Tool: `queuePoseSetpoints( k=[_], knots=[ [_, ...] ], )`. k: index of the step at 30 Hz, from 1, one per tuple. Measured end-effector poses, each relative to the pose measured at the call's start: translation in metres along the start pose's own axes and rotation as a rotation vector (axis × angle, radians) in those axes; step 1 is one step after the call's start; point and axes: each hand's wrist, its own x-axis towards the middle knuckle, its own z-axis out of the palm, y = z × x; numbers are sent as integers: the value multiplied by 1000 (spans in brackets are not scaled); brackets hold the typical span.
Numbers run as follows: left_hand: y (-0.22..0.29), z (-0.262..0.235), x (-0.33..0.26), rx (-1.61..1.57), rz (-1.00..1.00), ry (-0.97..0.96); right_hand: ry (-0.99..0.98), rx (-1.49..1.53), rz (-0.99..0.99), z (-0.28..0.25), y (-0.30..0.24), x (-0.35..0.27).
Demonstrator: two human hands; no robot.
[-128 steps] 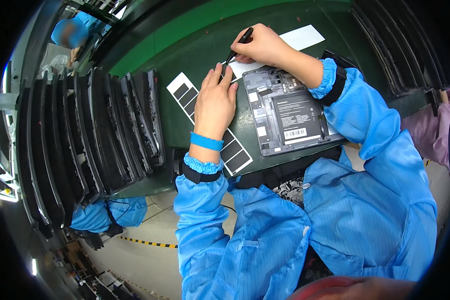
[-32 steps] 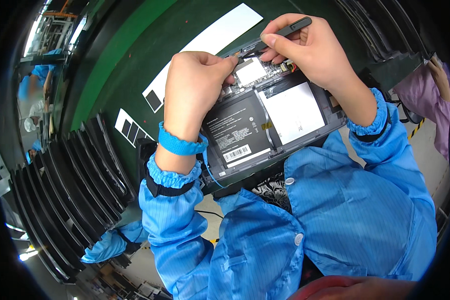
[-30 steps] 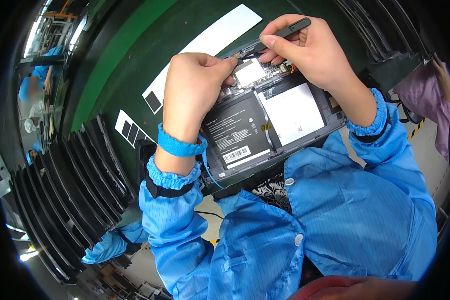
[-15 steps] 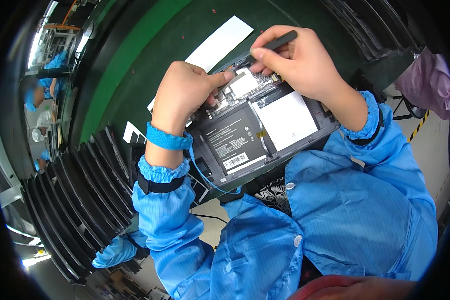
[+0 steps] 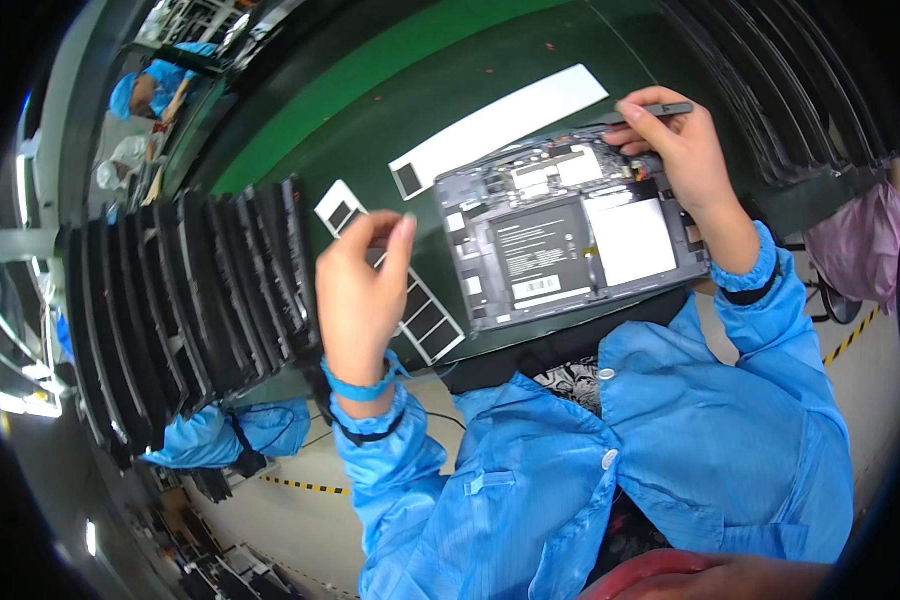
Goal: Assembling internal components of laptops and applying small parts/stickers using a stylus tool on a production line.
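An opened laptop base point(image 5: 477, 318) lies on the green bench in front of me, its circuit board point(image 5: 505, 180) along the far side and a black battery point(image 5: 545, 245) nearer. A white sheet point(image 5: 632, 240) covers part of the right half. My right hand point(image 5: 675, 150) grips black tweezers point(image 5: 660, 112) above the far right corner of the base. Left of the laptop, my left hand point(image 5: 360, 285) hovers over a white strip with black stickers point(image 5: 430, 325). Its thumb and forefinger come together at the tips; anything between them is too small to make out.
A long white strip point(image 5: 500, 115) with one black patch lies behind the laptop. Dark panels point(image 5: 190, 300) stand in a row on the left; more dark panels point(image 5: 760, 90) are at the far right. A person in blue point(image 5: 150, 90) is at the upper left.
My left hand has left the circuit board and moved left and nearer, to the sticker strip. My right hand has drawn back rightward with the tweezers. The view has shifted.
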Motion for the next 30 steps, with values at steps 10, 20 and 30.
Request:
queuePoseSetpoints(
  k=[10, 20, 30],
  knots=[
    [-60, 16, -58, -57, -86, 91, -459, -181, -101, 112, -76, -16],
    [-92, 47, -24, 302, -70, 242, -434, -564, -212, 233, 17, 43],
    [-94, 48, -25, 355, -103, 220, -385, -466, -250, 237, 9, 41]
  ],
)
